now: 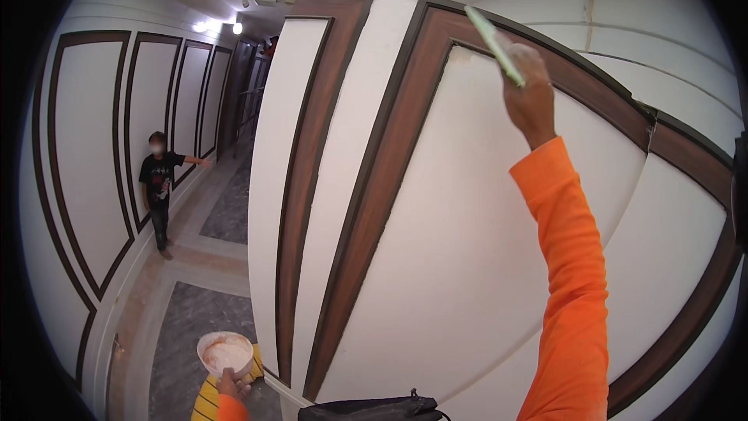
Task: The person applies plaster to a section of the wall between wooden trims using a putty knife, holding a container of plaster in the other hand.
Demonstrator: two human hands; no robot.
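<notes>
My raised right hand (530, 86) grips a pale green flat spreader (491, 37), closed around its lower end. The spreader lies across the brown wood moulding (460, 29) near the top left corner of a white wall panel (475, 187); whether its edge touches the wood I cannot tell. Low on the left, my left hand (231, 386) holds a white bowl (206, 367) by its near side. Pinkish paste (227, 353) fills much of the bowl. Most of my left fingers are hidden beneath it.
At the left, a person (160, 175) in dark clothes stands by the opposite panelled wall (89, 148), one arm stretched out. Grey floor covering (195, 335) runs along the corridor. Something yellow with dark stripes (206, 401) shows below the bowl. A black bag-like object (374, 408) sits at the lower edge.
</notes>
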